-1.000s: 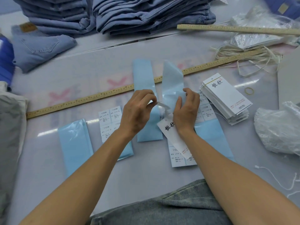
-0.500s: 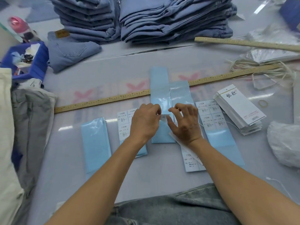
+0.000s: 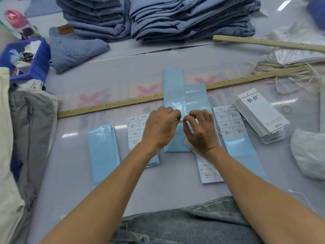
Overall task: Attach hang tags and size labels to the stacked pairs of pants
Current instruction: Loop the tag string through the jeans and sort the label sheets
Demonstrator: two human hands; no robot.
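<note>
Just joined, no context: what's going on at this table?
A person is labelling jeans at a pale worktable. The left hand and right hand meet over the light-blue sticker backing strips, pinching a small clear sticker between them, with a white hang tag under the right hand. White size-label sheets, a stack of white hang tags and folded blue jeans wait nearby.

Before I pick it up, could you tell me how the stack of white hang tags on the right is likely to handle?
The stack of white hang tags already lies fanned and stepped, so it would probably slide apart unless squeezed. Each tag looks like flat, stiff card, likely light. Thin strings trail from under the stack, so they may snag on the rubber band nearby.
</note>
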